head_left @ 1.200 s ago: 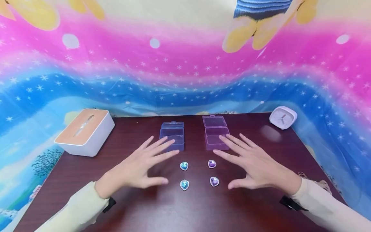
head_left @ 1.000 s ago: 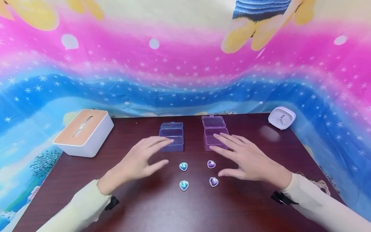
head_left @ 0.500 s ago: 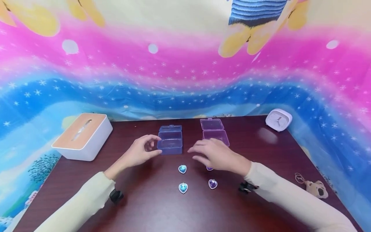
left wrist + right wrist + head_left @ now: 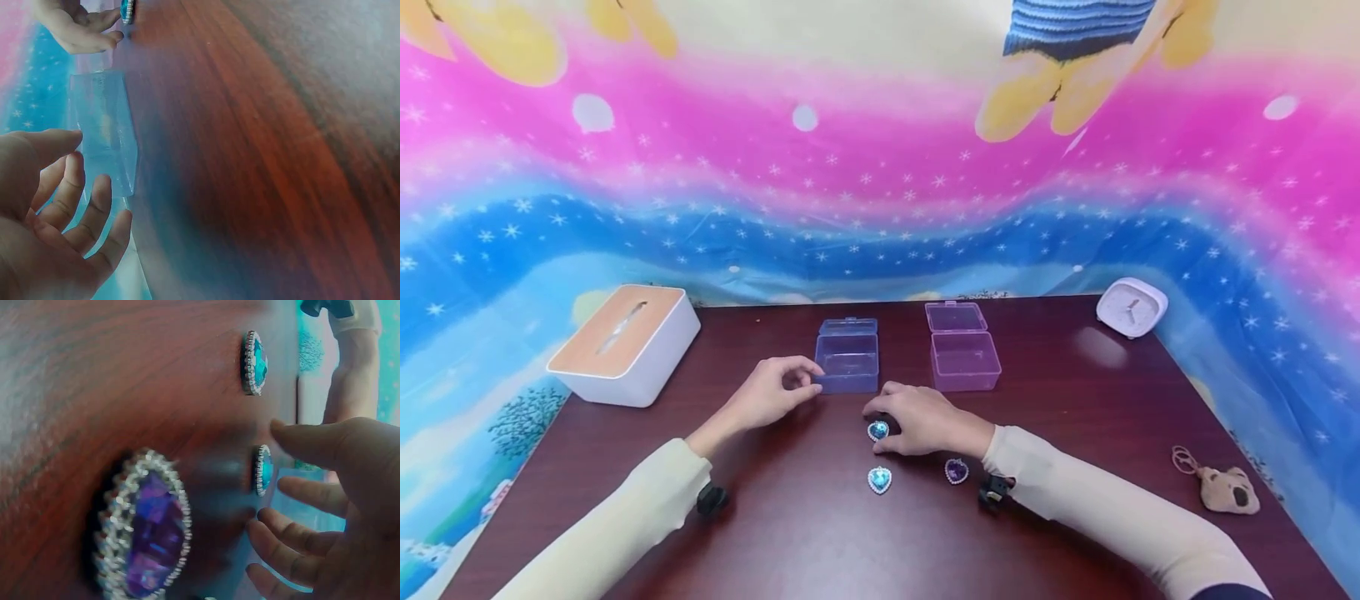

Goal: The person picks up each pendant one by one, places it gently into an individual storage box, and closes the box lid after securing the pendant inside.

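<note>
My right hand reaches over a blue heart-shaped gem edged with small beads. Its thumb and fingers are spread on either side of that gem in the right wrist view, with a gap around it. Closer to me lies a second blue heart gem. A purple heart gem sits below my right wrist; the other purple one is hidden behind the hand in the head view. My left hand has its loosely bent fingertips right at the left side of a clear blue box, whose lid is up.
Right of the blue box stands a clear purple box, lid up. A tissue box is at the back left, a white clock at the back right. A koala-like keychain lies near the table's right edge.
Both hands were spread wide earlier. My left hand has lowered to the blue box's side with fingers bent. My right hand has moved left from the purple box to the farther blue gem.
</note>
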A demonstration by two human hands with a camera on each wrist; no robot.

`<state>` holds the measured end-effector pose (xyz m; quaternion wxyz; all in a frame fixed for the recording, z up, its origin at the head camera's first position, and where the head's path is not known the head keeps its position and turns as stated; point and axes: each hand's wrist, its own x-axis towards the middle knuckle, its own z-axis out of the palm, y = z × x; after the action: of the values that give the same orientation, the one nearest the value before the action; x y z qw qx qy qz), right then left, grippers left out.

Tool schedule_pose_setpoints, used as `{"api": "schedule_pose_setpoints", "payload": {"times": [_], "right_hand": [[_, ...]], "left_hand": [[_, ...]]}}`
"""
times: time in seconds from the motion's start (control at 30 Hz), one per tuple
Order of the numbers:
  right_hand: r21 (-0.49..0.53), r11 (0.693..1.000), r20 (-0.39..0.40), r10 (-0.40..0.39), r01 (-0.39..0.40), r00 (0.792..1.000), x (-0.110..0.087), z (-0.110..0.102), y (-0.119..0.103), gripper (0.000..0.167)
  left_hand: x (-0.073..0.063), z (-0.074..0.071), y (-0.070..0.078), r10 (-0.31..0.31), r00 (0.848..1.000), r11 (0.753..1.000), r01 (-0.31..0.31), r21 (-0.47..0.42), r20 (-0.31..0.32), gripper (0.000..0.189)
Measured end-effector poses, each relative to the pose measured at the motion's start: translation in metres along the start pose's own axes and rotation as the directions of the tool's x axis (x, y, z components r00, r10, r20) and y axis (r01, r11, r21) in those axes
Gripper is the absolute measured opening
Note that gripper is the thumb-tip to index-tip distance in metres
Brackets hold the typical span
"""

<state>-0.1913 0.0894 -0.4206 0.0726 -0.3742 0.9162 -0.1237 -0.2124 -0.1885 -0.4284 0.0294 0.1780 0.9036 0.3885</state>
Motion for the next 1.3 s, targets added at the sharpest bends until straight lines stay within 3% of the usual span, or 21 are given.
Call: {"api": "schedule_pose_setpoints", "payload": {"times": [0.23, 0.33, 0.47, 0.83, 1.13, 1.3], "right_hand": [[0.08, 0.997, -0.001, 0.002, -0.002, 1.0, 0.002, 0.006, 0.003, 0.042], [0.122, 0.992, -0.001, -0.001, 0.001, 1.0, 0.0, 0.005, 0.004, 0.035], [0.147, 0.989, 0.01, -0.01, 0.009, 1.0, -0.001, 0.004, 0.005, 0.03], [0.089, 0.995, -0.007, -0.041, 0.042, 0.999, 0.0, 0.003, 0.014, 0.025], [0.068, 0.993, -0.016, -0.1, 0.101, 0.995, 0.002, 0.007, 0.014, 0.022], [0.055, 0.995, -0.009, -0.083, 0.084, 0.996, 0.001, 0.006, 0.014, 0.022]], "left_hand": [[0.004, 0.0, -0.002, 0.02, 0.999, 0.999, -0.019, 0.032, -0.05, 0.013], [0.007, 0.0, -0.002, 0.048, 0.997, 0.998, -0.046, 0.043, -0.055, 0.012], [0.009, 0.001, -0.001, 0.04, 0.998, 0.998, -0.037, 0.05, -0.056, 0.012], [0.013, 0.002, 0.003, 0.038, 0.999, 0.998, -0.037, 0.041, -0.022, 0.012], [0.005, 0.001, 0.0, 0.014, 1.0, 0.997, -0.013, 0.075, -0.007, 0.011], [0.008, 0.001, 0.0, 0.041, 0.999, 0.995, -0.041, 0.092, 0.004, 0.01]]}}
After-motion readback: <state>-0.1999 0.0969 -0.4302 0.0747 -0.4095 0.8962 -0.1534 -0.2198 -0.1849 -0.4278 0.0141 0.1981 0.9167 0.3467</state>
